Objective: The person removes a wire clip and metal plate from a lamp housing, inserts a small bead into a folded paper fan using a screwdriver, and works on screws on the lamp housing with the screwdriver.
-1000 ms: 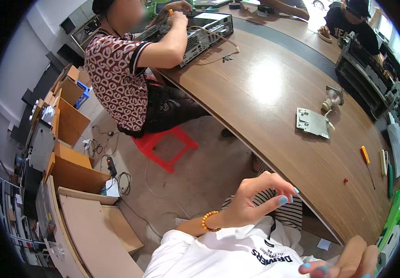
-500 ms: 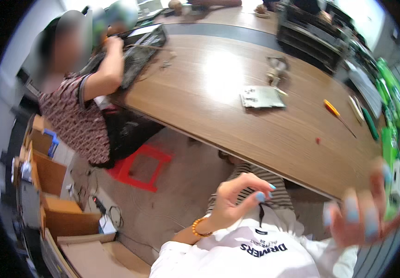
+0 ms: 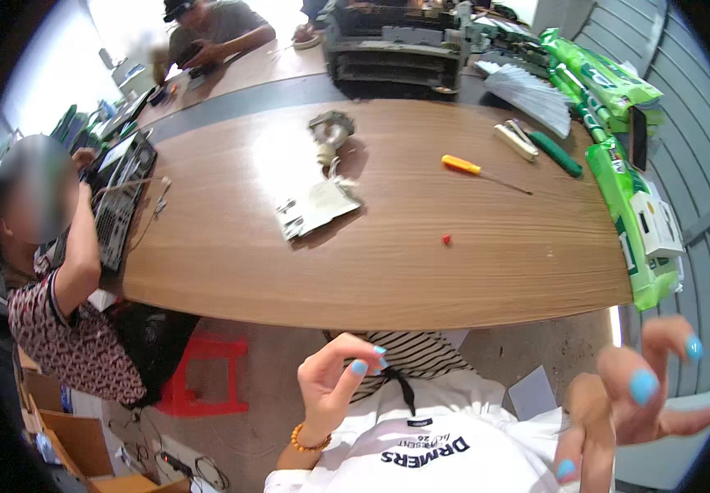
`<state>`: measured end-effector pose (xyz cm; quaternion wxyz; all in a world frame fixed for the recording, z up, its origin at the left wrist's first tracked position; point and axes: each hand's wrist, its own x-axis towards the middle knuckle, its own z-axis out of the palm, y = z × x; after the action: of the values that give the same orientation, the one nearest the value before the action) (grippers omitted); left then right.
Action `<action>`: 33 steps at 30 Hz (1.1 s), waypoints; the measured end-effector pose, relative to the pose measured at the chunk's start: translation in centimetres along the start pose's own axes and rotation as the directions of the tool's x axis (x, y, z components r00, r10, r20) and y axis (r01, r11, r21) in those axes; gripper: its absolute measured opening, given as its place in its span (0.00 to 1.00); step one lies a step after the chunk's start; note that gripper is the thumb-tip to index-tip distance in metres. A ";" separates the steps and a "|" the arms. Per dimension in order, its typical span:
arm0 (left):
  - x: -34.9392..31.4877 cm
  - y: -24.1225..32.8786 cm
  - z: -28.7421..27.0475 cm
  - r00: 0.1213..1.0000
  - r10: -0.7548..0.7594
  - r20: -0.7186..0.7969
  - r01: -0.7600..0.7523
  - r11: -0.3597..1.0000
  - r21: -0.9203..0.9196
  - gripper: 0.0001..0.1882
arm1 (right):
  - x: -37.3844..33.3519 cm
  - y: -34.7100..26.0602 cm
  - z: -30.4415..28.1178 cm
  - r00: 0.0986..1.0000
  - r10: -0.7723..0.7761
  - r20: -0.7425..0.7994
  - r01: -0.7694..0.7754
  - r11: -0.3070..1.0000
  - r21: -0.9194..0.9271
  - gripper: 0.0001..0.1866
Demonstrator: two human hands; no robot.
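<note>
My left hand [image 3: 332, 384], with a beaded bracelet at the wrist, hovers over my lap in front of the table edge. Its fingers are loosely curled, a gap shows by the thumb, and I see nothing in it. My right hand [image 3: 630, 403] is raised at the lower right, fingers spread and bare of any object. On the wooden table [image 3: 289, 287] lie a yellow-handled screwdriver [image 3: 463, 166], a small red piece [image 3: 446, 240] and a pale flat plate [image 3: 322, 209]. Beyond the plate, a round metallic part [image 3: 332, 131] with a pale stem stands near its edge.
Green packages [image 3: 614, 177] line the right edge, with a white box [image 3: 657, 226] on one. Near them lie a green-handled tool [image 3: 554, 154], a cream-handled tool [image 3: 515, 141] and a grey brush [image 3: 527, 94]. A dark machine frame [image 3: 396, 53] stands behind. A co-worker sits left by a red stool [image 3: 207, 378].
My view has swung to the right, so the table things appear further left and a far person shows. Both hands stay raised; the right one has turned, its fingers still spread.
</note>
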<state>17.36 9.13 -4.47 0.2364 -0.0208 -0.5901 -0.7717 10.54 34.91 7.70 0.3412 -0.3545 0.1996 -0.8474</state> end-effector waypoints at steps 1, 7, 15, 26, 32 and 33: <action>-0.1 0.0 -0.4 1.000 -0.005 -0.024 0.006 0.999 0.037 0.08 | -1.0 -0.2 -0.8 0.999 -0.045 0.000 0.045 0.999 0.025 0.43; 1.3 -0.6 0.2 1.000 -0.019 -0.022 0.020 0.999 0.050 0.09 | 0.8 0.8 0.0 0.957 -0.255 -0.137 0.259 0.966 0.008 0.30; 3.3 -1.6 0.7 0.998 -0.045 -0.034 0.048 0.993 0.104 0.10 | 4.3 1.8 0.8 0.876 -0.421 -0.234 0.437 0.900 0.014 0.16; 4.2 -2.9 0.6 0.996 0.009 -0.085 0.015 0.959 0.282 0.13 | 4.4 1.1 -3.1 0.582 -0.731 0.356 0.799 0.432 -0.419 0.22; 5.2 -3.1 0.2 0.994 0.000 -0.105 0.029 0.962 0.272 0.13 | 4.9 0.8 -3.1 0.687 -0.691 0.225 0.716 0.590 -0.374 0.18; 5.4 -3.1 0.2 0.996 0.012 -0.092 0.015 0.957 0.291 0.12 | 4.5 0.8 -3.0 0.705 -0.688 0.169 0.698 0.633 -0.335 0.17</action>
<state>11.32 8.02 -5.50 0.2635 0.0506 -0.6858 -0.6765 6.35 31.40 7.37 -0.0819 -0.4728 0.2016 -0.8539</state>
